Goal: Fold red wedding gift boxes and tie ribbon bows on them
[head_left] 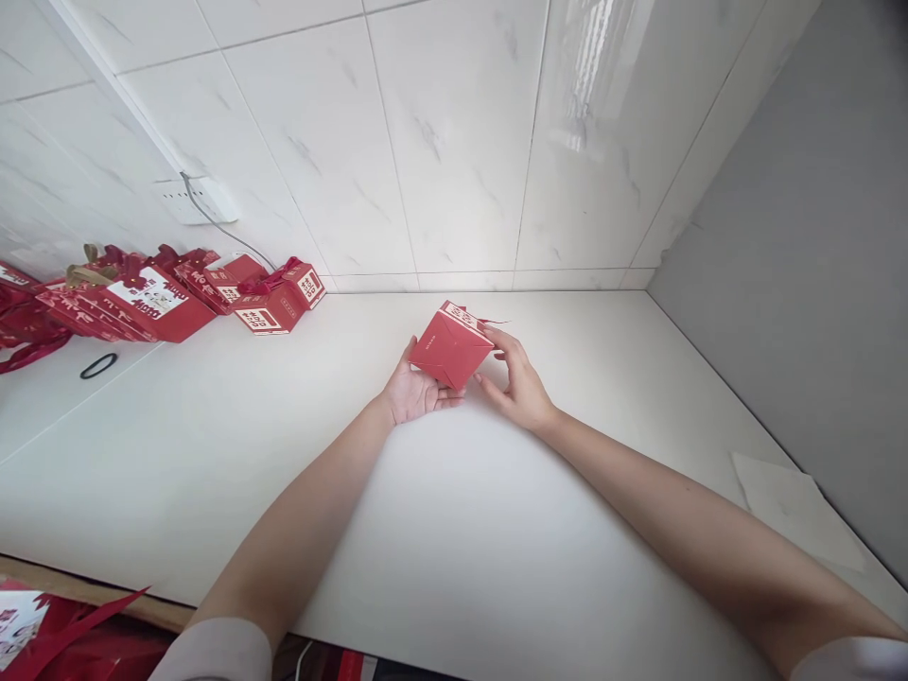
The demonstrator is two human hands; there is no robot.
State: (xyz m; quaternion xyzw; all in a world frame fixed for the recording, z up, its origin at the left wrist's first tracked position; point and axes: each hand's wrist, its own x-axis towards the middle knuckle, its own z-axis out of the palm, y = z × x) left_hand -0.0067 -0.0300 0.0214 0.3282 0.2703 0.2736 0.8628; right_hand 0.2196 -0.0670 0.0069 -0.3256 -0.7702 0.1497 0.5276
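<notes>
A small red gift box [454,350] with a cream patterned panel is held up above the white table, tilted so that its folded red face shows. My left hand [418,390] supports it from the left and below, palm up, with the thumb along its edge. At the box's right edge is my right hand [516,380], its fingers bent around the far corner and its thumb near the lower corner. A thin red ribbon end pokes out behind the box, close to the right fingers.
Red gift boxes [273,303] and several red gift bags [152,298] stand along the wall at left. A black ring [98,366] lies on the white table [454,530]. A grey cable runs from the wall socket [195,200]. Paper [794,506] lies at right, beside a grey panel [801,236].
</notes>
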